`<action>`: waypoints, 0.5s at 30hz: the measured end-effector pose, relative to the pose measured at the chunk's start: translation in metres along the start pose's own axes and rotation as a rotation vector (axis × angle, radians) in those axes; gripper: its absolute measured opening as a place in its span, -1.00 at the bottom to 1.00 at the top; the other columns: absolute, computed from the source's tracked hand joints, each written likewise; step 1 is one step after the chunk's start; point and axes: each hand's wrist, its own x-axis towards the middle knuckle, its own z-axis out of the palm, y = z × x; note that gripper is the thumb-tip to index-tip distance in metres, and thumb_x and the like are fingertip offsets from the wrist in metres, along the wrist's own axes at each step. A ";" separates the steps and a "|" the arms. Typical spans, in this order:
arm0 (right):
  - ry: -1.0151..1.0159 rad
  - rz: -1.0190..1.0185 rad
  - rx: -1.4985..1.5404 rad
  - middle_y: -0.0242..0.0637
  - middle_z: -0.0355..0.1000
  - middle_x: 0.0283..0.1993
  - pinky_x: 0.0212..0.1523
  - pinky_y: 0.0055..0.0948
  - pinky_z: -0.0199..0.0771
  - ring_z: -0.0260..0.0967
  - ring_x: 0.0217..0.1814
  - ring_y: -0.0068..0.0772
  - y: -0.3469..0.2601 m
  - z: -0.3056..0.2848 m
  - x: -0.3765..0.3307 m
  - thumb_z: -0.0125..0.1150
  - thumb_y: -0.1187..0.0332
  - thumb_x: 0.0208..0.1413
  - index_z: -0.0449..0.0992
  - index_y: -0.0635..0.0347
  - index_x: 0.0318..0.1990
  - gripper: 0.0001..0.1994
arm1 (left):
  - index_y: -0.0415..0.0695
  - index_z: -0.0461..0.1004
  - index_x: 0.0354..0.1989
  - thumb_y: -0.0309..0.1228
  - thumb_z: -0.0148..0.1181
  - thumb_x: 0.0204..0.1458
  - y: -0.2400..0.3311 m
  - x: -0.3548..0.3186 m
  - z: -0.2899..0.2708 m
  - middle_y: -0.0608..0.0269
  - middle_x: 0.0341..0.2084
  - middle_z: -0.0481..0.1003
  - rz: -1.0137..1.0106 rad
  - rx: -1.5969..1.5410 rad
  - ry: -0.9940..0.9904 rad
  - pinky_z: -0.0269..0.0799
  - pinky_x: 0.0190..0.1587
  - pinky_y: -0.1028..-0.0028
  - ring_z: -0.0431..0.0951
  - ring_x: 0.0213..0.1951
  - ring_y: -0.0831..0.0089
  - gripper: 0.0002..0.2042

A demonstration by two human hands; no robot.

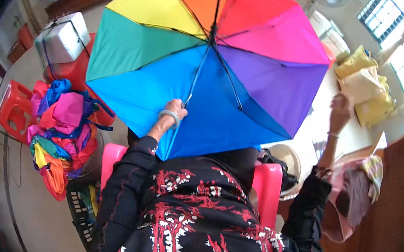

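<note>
Already we had the umbrella (pixel 135 50) spread, left hand (pixel 174 108) gripping a rib (pixel 199 70), right hand (pixel 340 112) unclear in grip, cloth heap (pixel 68 114) untouched.

View, one, head: left unit of a side-by-side fisheye pair, worn on the head. Facing: down and forward, over the wearer's patterned shirt (pixel 203 201) and pink chair (pixel 266 189), into the underside of the umbrella (pixel 213 77). Range: shirt nearest, across the lower part; umbrella, left hand (pixel 176 109) and right hand (pixel 340 112) next; floor (pixel 44 222) and barred window (pixel 380 19) farther off. Setting: upright, unmirrored. Field: very wide, straight edges bowed, dark surround at the rim.
</note>
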 end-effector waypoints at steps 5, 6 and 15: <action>-0.162 0.043 0.037 -0.29 0.32 -0.58 -0.52 -0.54 0.29 0.28 -0.56 -0.53 -0.060 0.047 -0.055 -0.04 0.46 -0.04 0.39 0.24 -0.37 -0.90 | -0.18 0.47 -0.56 -0.40 0.09 -0.35 -0.005 0.010 -0.030 -0.05 -0.48 0.45 0.003 0.140 -0.094 0.38 -0.28 0.27 0.47 -0.38 0.09 -0.85; -0.204 0.053 0.079 -0.25 0.34 -0.57 -0.50 -0.52 0.30 0.30 -0.55 -0.46 -0.063 0.051 -0.060 -0.04 0.47 -0.05 0.38 0.24 -0.37 -0.90 | -0.18 0.47 -0.56 -0.40 0.09 -0.35 -0.007 0.014 -0.038 -0.05 -0.48 0.45 -0.005 0.147 -0.084 0.38 -0.28 0.27 0.47 -0.38 0.09 -0.85; -0.177 -0.130 0.035 -0.10 0.34 -0.46 -0.41 -0.34 0.33 0.33 -0.44 -0.08 -0.111 0.056 -0.079 -0.01 0.54 -0.08 0.34 0.24 -0.37 -0.92 | -0.18 0.47 -0.52 -0.45 -0.13 -0.09 -0.053 0.037 -0.146 -0.04 -0.43 0.45 0.065 0.707 0.141 0.40 -0.32 0.26 0.46 -0.37 0.06 -0.81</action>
